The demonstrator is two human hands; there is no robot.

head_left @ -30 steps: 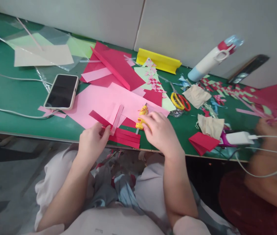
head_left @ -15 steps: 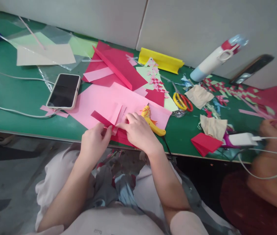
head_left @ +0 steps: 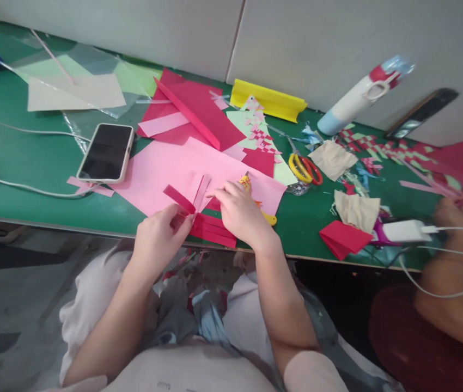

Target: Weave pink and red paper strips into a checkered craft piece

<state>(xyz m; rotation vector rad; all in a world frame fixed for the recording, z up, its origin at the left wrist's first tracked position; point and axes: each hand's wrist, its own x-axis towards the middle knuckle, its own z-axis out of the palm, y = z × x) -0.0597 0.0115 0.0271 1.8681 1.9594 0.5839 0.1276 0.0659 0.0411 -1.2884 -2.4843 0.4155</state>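
Note:
My left hand (head_left: 160, 238) pinches the near ends of a red paper strip (head_left: 179, 198) and a pink paper strip (head_left: 201, 193) that cross above the table's front edge. My right hand (head_left: 240, 214) rests over red cut strips (head_left: 214, 231), its fingertips on the pink strip. A yellow craft knife (head_left: 270, 219) lies partly hidden under my right hand. A large pink sheet (head_left: 162, 169) lies beneath the work.
A phone (head_left: 106, 152) lies left on the green table (head_left: 19, 158), with a white cable in front. Red sheets (head_left: 199, 106), a yellow folded card (head_left: 268, 100), scissors (head_left: 305, 169), a bottle (head_left: 354, 98) stand behind. Another person's arm (head_left: 452, 267) works at right.
My right hand put down the yellow craft knife and moved left onto the paper strips. My left hand lifted the red strip a little.

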